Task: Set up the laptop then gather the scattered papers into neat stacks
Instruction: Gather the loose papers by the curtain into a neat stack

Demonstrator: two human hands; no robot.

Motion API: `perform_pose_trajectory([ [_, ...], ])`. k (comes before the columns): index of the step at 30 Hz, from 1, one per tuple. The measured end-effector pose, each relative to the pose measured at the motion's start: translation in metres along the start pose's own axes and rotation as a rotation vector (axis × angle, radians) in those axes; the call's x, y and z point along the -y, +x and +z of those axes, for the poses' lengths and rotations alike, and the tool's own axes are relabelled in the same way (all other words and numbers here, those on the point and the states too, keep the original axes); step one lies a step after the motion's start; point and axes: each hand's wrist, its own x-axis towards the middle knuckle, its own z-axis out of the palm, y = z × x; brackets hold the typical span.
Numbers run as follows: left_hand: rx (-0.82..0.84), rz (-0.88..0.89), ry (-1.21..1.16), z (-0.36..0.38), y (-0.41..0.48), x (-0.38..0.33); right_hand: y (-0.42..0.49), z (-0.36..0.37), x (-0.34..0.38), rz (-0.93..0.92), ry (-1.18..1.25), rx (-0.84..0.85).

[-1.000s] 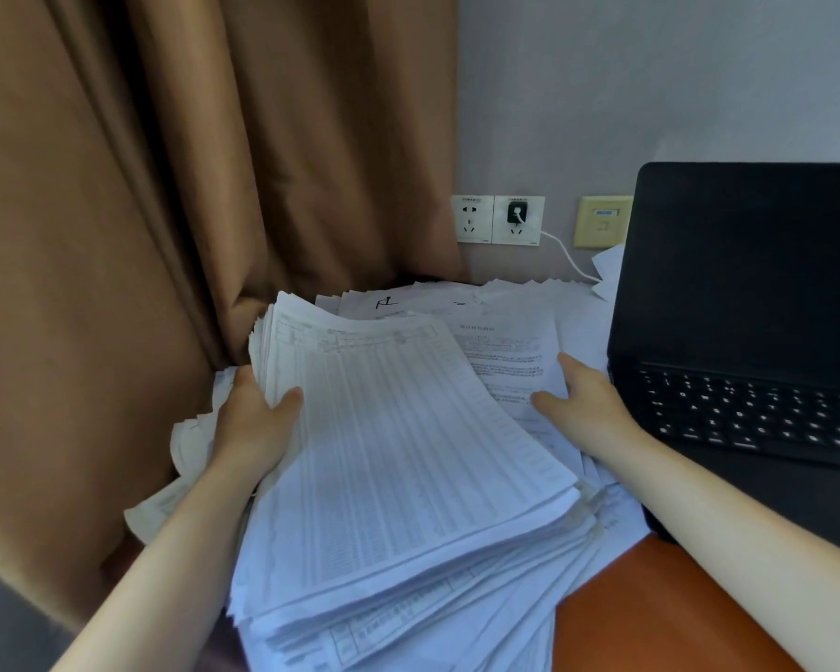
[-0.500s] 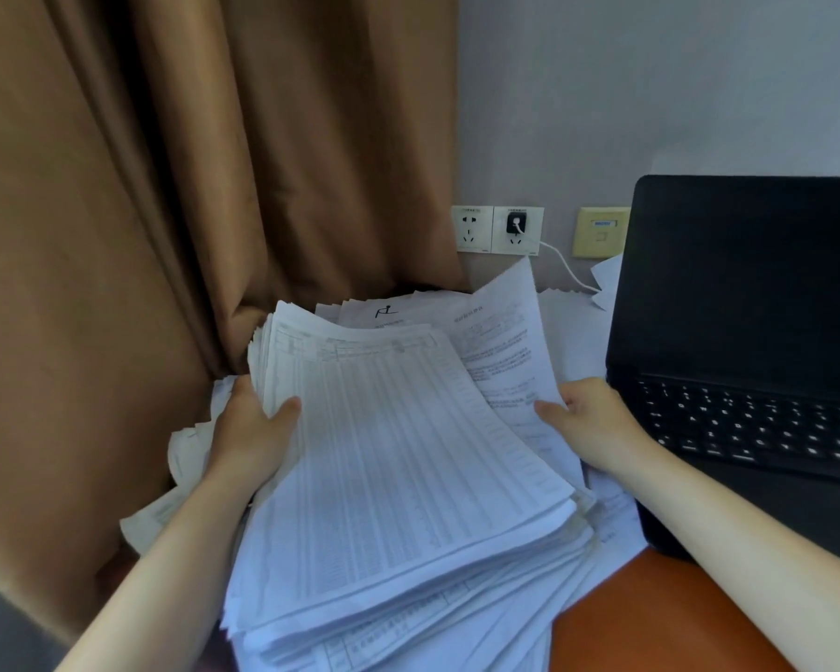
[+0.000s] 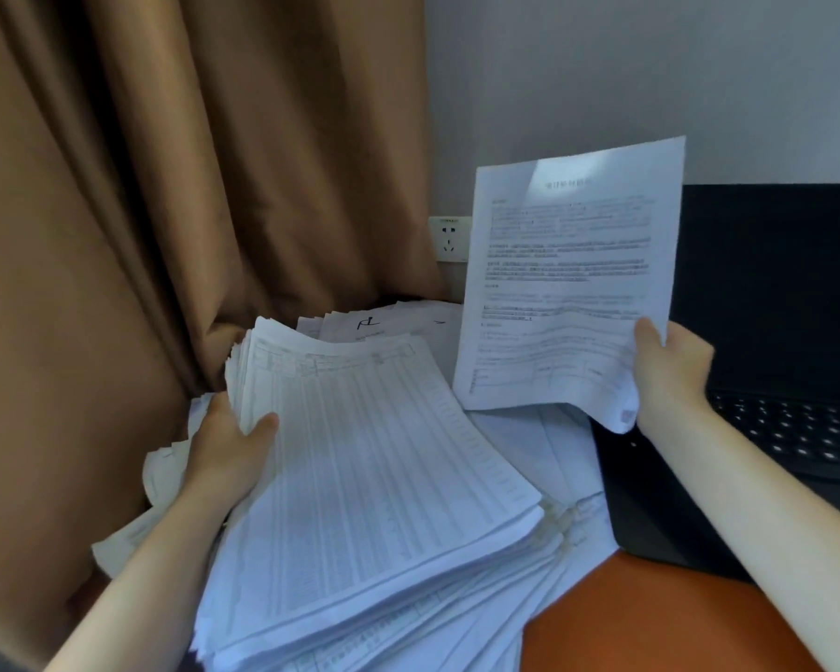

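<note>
Since the laptop [image 3: 772, 293] stands open at the right edge of the frame, lid up and keyboard showing, the set-up step looks largely done, though its screen is dark and I cannot tell whether it is powered. Paper gathering looks mid-way. At centre right the right hand [image 3: 670, 371] pinches a printed sheet [image 3: 568, 283] by its lower right edge, thumb on the face, fingers hidden behind. The sheet is held upright in the air in front of the laptop lid, clear of the piles; one page or a few together, cannot tell. Lower left of centre, the left hand [image 3: 229, 443] grips the left edge of a thick stack [image 3: 384, 477] of table-printed pages, thumb on top, fingers hidden beneath. That stack is fairly squared but sits tilted on a fanned, untidy layer of papers [image 3: 447, 623] spilling toward the bottom of the frame. More loose pages [image 3: 389, 322] lie behind it, below the wall socket [image 3: 449, 237], and crumpled pages [image 3: 161, 477] poke out at the left against the brown curtain [image 3: 166, 186]. Bare orange table [image 3: 651, 623] shows at lower right. Judgement: one stack partly formed, held sheet not yet placed, most of the underlying spread yet to be squared.
</note>
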Motion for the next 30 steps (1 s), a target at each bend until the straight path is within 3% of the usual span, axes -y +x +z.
perform_pose_trajectory([
  [8, 0.007, -0.012, 0.008, 0.0, 0.0, 0.0, -0.012, 0.01, 0.018, 0.095, 0.232, 0.04],
  [13, 0.007, -0.006, -0.001, 0.0, -0.001, -0.002, -0.017, 0.01, 0.021, 0.025, 0.177, 0.024],
  [15, 0.005, -0.009, 0.007, 0.0, -0.002, -0.003, -0.027, 0.016, 0.015, 0.011, 0.101, 0.12],
  [19, 0.001, -0.01, 0.008, -0.001, -0.002, -0.002, -0.049, 0.028, 0.008, 0.031, -0.196, 0.517],
  [22, -0.006, -0.046, -0.032, 0.0, 0.0, -0.003, -0.067, 0.037, 0.002, 0.018, -0.212, 0.739],
  [26, 0.003, -0.156, -0.113, 0.0, 0.004, -0.01, -0.086, 0.052, -0.01, -0.152, -0.318, 0.863],
  [30, 0.04, -0.108, -0.152, 0.0, 0.004, -0.008, -0.099, 0.059, -0.013, -0.3, -0.603, 1.006],
])
